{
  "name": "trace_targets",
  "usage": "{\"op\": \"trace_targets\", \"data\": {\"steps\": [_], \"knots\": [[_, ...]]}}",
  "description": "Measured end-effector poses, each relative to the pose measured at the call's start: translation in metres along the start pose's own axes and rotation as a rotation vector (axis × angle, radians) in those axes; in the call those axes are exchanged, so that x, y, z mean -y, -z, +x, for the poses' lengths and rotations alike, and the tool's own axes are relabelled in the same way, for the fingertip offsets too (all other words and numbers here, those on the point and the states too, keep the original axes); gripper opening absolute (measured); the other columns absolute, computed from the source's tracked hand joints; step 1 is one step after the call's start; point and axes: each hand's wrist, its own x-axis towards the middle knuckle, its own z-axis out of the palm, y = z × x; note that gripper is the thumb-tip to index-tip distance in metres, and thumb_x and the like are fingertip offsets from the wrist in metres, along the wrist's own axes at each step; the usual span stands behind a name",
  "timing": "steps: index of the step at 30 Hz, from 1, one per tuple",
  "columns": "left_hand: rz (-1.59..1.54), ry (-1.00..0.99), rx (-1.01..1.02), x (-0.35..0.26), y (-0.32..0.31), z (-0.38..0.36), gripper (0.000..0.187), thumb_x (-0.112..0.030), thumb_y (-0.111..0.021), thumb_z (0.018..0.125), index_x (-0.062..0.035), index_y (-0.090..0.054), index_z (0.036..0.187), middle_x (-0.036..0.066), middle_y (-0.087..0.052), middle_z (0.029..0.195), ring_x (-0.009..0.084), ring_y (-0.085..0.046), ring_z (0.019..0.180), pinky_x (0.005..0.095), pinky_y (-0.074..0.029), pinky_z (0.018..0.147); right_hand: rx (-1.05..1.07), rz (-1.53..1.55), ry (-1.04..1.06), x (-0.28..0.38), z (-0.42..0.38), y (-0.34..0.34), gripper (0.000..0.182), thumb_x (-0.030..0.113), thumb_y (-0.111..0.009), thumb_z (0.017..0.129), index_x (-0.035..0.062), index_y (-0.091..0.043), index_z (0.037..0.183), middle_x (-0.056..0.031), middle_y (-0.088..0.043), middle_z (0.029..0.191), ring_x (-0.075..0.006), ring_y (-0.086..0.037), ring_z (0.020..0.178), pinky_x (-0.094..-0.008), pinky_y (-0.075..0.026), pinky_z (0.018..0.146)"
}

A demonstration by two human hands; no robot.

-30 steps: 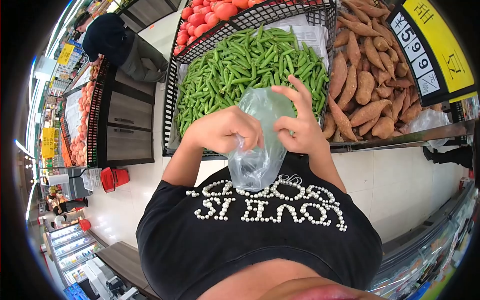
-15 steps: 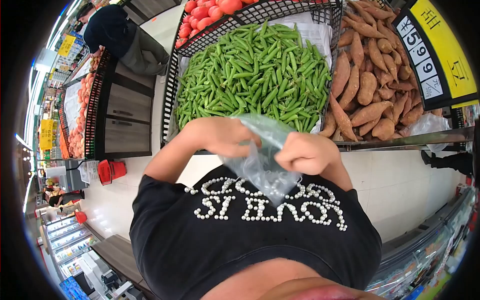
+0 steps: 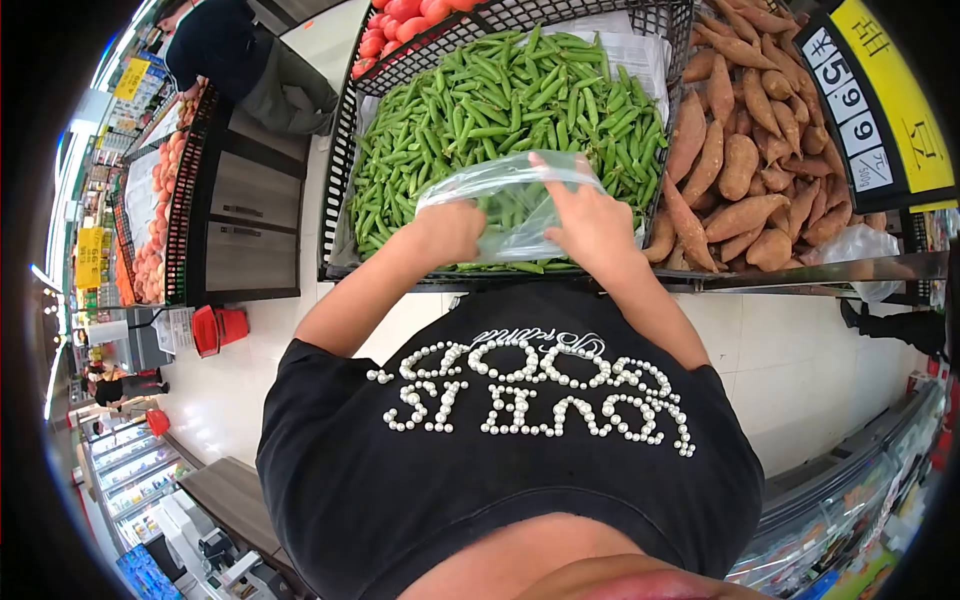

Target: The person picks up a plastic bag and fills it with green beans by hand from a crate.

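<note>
A clear plastic bag (image 3: 510, 190) is stretched between my hands, low over a heap of green pea pods (image 3: 500, 115). My left hand (image 3: 450, 232) is closed on the bag's left side, knuckles toward the pods. On the other side, my right hand (image 3: 597, 222) has its fingers spread, index finger pointing away from me and thumb apart, with the bag's rim lying across the fingers. Pods show through the film. The heap lies on paper in a black plastic crate (image 3: 337, 190).
Sweet potatoes (image 3: 740, 170) fill the bin to the right, beside a price sign (image 3: 880, 100). Tomatoes (image 3: 405, 30) lie behind the pods. A person (image 3: 235, 65) stands at another produce stand on the left. A red basket (image 3: 220, 328) is on the floor.
Both hands have moved forward from in front of my chest to over the pods. The bag, crumpled and hanging before, is now spread wide, and my right hand has opened its fingers.
</note>
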Motion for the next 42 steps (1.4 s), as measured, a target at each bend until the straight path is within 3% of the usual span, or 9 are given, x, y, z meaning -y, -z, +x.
{"op": "trace_targets", "data": {"steps": [8,13,18,20,22,25,28,34,42], "knots": [[-0.013,-0.118,0.091,0.02,-0.037,0.045,0.1,-0.026,-0.08,0.067,-0.0329,-0.024,0.149,0.023,-0.034,0.144,0.0411,-0.043,0.129,0.0471,-0.04,0.103,0.325,0.016,0.026,-0.028,0.044,-0.047,0.077,0.042,-0.08,0.063,0.0229,-0.051,0.132,-0.0136,-0.069,0.094,-0.0318,-0.068,0.086,-0.0433,-0.054,0.073],[-0.19,-0.236,-0.137,0.026,-0.05,0.058,0.082,-0.021,-0.075,0.067,-0.0255,-0.036,0.139,0.019,-0.063,0.079,0.0372,-0.064,0.079,0.0463,-0.048,0.072,0.324,0.142,-0.01,-0.039,0.047,-0.06,0.077,0.046,-0.079,0.063,0.0194,-0.054,0.13,-0.0144,-0.069,0.094,-0.032,-0.067,0.091,-0.0425,-0.053,0.075],[-0.216,-0.202,-0.217,0.016,-0.061,0.051,0.079,-0.023,-0.073,0.071,-0.0226,-0.036,0.141,0.023,-0.062,0.098,0.0385,-0.063,0.093,0.0461,-0.049,0.08,0.176,0.31,0.077,-0.052,0.038,-0.077,0.069,0.048,-0.078,0.065,0.0144,-0.059,0.123,-0.0142,-0.07,0.088,-0.0324,-0.067,0.084,-0.0426,-0.052,0.071],[-0.085,-0.234,-0.466,0.0,-0.065,0.04,0.076,-0.024,-0.072,0.073,-0.0215,-0.038,0.141,0.025,-0.059,0.11,0.0391,-0.061,0.102,0.0455,-0.05,0.085,0.114,0.438,-0.02,-0.051,0.034,-0.074,0.056,0.047,-0.076,0.069,0.0121,-0.065,0.112,-0.0138,-0.069,0.083,-0.0319,-0.066,0.077,-0.0422,-0.05,0.068],[-0.193,-0.096,-0.254,-0.023,-0.049,0.024,0.059,-0.019,-0.07,0.073,-0.0177,-0.052,0.13,0.02,-0.056,0.121,0.0375,-0.059,0.108,0.0448,-0.049,0.09,0.029,0.497,-0.083,-0.053,0.03,-0.073,0.045,0.046,-0.074,0.072,0.0105,-0.07,0.1,-0.0131,-0.068,0.077,-0.031,-0.064,0.07,-0.0412,-0.049,0.066],[-0.297,-0.209,-0.407,-0.034,-0.031,0.013,0.056,-0.016,-0.072,0.07,-0.0129,-0.057,0.124,0.014,-0.057,0.122,0.0354,-0.06,0.106,0.0431,-0.049,0.091,-0.1,0.345,-0.102,-0.046,0.02,-0.073,0.031,0.041,-0.073,0.074,0.0094,-0.072,0.071,-0.0098,-0.062,0.063,-0.0288,-0.061,0.064,-0.0386,-0.046,0.073],[-0.271,-0.211,-0.49,-0.025,-0.029,0.023,0.058,-0.017,-0.075,0.068,-0.0109,-0.057,0.123,0.013,-0.057,0.124,0.0342,-0.059,0.107,0.042,-0.048,0.093,-0.012,0.219,0.023,-0.049,0.023,-0.063,0.032,0.034,-0.078,0.069,0.0128,-0.073,0.092,-0.0097,-0.064,0.079,-0.0288,-0.059,0.084,-0.0409,-0.042,0.088],[-0.246,-0.16,-0.486,0.01,-0.052,0.067,0.09,-0.029,-0.081,0.062,-0.0199,-0.041,0.142,0.013,-0.037,0.145,0.0382,-0.042,0.129,0.0474,-0.041,0.103,-0.206,0.282,0.058,-0.05,0.026,-0.086,0.078,0.031,-0.084,0.061,0.0237,-0.052,0.132,-0.0114,-0.047,0.124,-0.0333,-0.041,0.121,-0.05,-0.029,0.106],[-0.088,-0.119,-0.539,-0.004,-0.068,0.074,0.081,-0.032,-0.079,0.066,-0.0203,-0.044,0.139,0.01,-0.035,0.149,0.0376,-0.032,0.137,0.0513,-0.039,0.104,-0.745,0.312,-0.017,-0.074,0.026,-0.122,0.046,0.016,-0.069,0.077,0.0099,-0.058,0.121,-0.0182,-0.043,0.128,-0.0376,-0.041,0.121,-0.0513,-0.031,0.103]]}}
